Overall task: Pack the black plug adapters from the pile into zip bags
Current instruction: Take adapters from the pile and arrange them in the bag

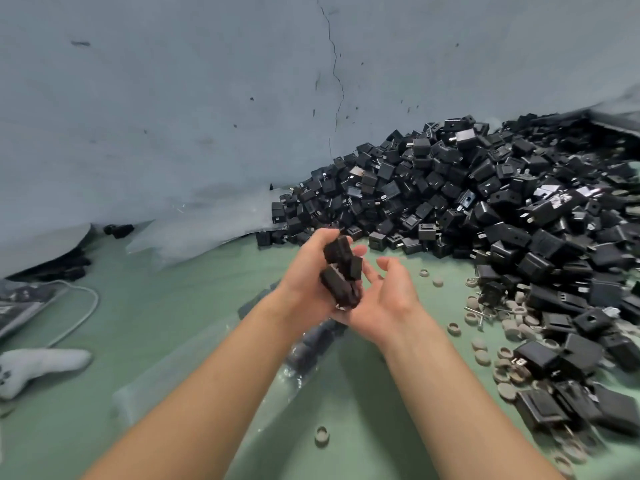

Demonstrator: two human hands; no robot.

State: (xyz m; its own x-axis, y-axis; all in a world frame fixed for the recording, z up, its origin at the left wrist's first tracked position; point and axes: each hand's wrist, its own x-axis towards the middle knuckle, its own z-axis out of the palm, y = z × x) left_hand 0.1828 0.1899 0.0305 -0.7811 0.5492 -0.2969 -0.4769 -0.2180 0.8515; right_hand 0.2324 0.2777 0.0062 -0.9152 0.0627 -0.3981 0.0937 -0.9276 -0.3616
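Two bare hands meet above the green table (180, 317), just in front of the near edge of the pile (485, 202). The left hand (308, 278) curls thumb and fingers round a small cluster of black plug adapters (341, 271); at least three can be counted, though motion blur hides whether a fourth is present. The right hand (389, 299) lies palm up with fingers relaxed and slightly spread, its fingertips under the lower end of the cluster and gripping nothing. Directly below both hands one clear zip bag (207, 375) lies flat on the table, with a few dark adapters visible inside; their number cannot be told. The pile fills the right side against the grey wall (173, 116) and holds far too many adapters to count. Grey round caps (519, 327), several dozen, are scattered along the pile's near edge, and a single one (321, 436) lies apart near the right forearm. One white cable (83, 306) runs at the left.
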